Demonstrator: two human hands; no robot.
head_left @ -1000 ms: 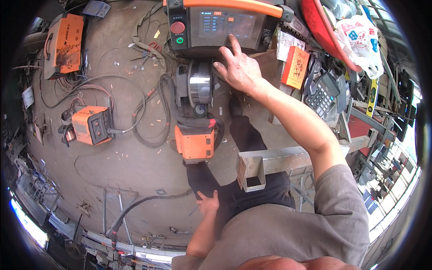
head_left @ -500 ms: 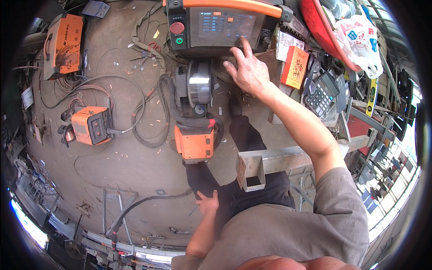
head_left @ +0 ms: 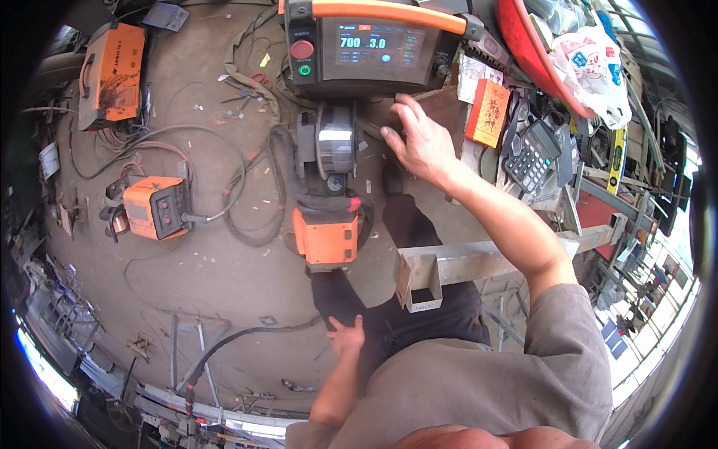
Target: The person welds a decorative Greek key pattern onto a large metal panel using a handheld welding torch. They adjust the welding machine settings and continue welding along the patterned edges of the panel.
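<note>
Console (head_left: 366, 88), screen (head_left: 378, 54), reel (head_left: 336, 142), right grip (head_left: 426, 146), left grip (head_left: 346, 338), as I view them remotely.
Console: beyond the reel, face turned toward both grips, I judge for easy reading and touch. Screen: set in the console. Reel: just below it. Right grip: released, fingers loosely bent, near the console's lower edge. Left grip: released, spread on the thigh (head_left: 334, 292), probably for support. Changed since half a second ago: large figures replace small rows; right grip has withdrawn from the screen.

Soft daylight fills the middle; white glare burns out the lower-left and right edges, lines bow near black corners, the screen (head_left: 378, 52) glows at top centre.
</note>
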